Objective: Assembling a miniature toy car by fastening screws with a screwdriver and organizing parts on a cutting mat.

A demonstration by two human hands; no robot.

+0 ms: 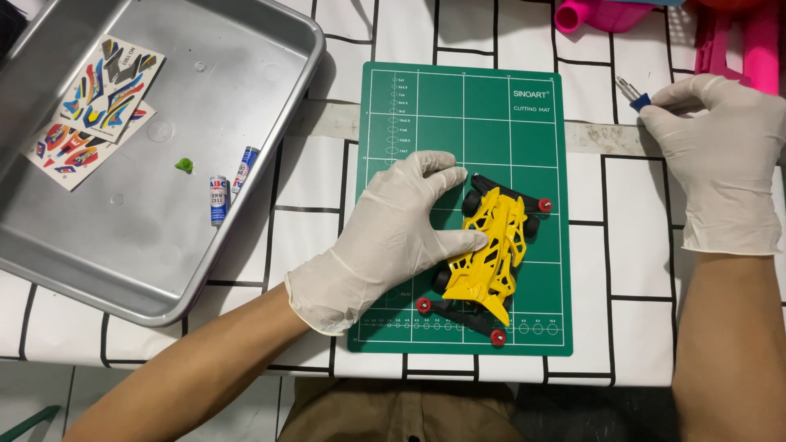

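Gloves cover both of my hands, white and thin. My left hand (393, 225) lies spread over the green cutting mat (524, 123), palm down, the fingers fanned out and touching the near side of a yellow toy race car (490, 258). The forefinger reaches along the car's upper end, the thumb presses against the middle of its body shell. The car sits on the mat just to the right of that hand, tilted, its pointed nose aimed down toward me. Black chassis parts show under the yellow shell, with small red rollers (545, 205) at the corners.

My right hand (720, 160) is well apart from the car, up and to the right, off the mat, resting on the white tablecloth with black lines (630, 245). Its fingers are curled together around a small screwdriver (630, 92) with a blue handle; only the metal tip and a bit of the handle stick out past the forefinger.

Far to the left of my left hand stands a metal tray (270, 164). Inside it I see two sticker sheets (98, 106), a small green piece (184, 165) and two small batteries (229, 187) side by side near the tray's right wall. Beyond my right hand, at the upper edge, pink plastic objects (737, 33) show partly; I cannot tell what they are.
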